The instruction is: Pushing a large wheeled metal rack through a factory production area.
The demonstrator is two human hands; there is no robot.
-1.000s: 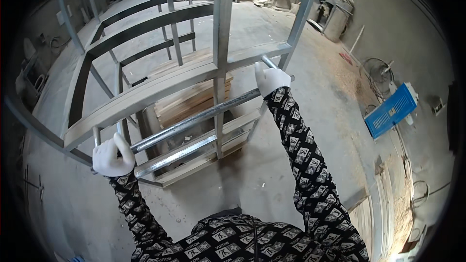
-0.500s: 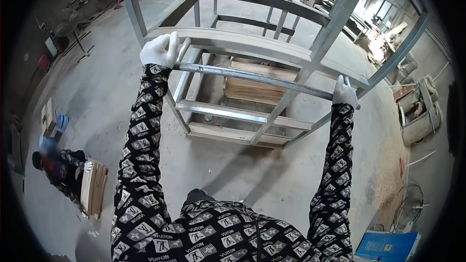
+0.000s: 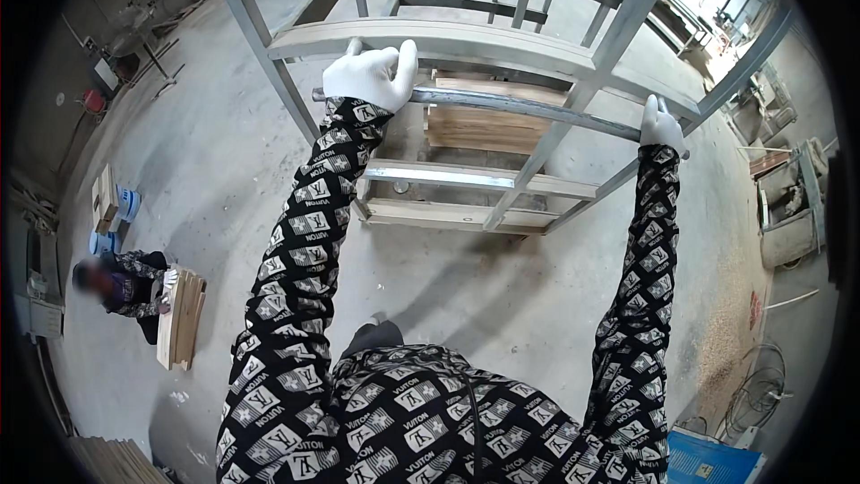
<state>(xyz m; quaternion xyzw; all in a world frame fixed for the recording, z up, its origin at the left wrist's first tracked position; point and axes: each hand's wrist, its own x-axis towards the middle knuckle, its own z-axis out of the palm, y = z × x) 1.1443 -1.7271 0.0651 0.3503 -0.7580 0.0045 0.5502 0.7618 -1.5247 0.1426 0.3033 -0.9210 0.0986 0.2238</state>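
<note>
A grey metal bar (image 3: 524,108) runs across the near side of a tall metal rack (image 3: 287,81), below a pale horizontal beam (image 3: 439,45). My left hand (image 3: 369,76), in a white glove, is closed on the bar a little in from its left end. The left thumb points upward near the beam. At the bar's right end, beside a rack post, my right hand (image 3: 661,125) is closed around it, also in a white glove. Wooden boards (image 3: 488,125) lie low inside the rack, partly hidden by the bar and rails.
At the left a person (image 3: 121,291) crouches by a stack of wooden boards (image 3: 182,318), near blue buckets (image 3: 128,206). Bins (image 3: 793,206) stand on the right. A blue panel (image 3: 712,459) lies at the lower right, near coiled wire (image 3: 752,394).
My left hand has shifted right along the bar, away from its left end. The right hand stays on the bar's right end. In view, the rack sits slightly higher and further right.
</note>
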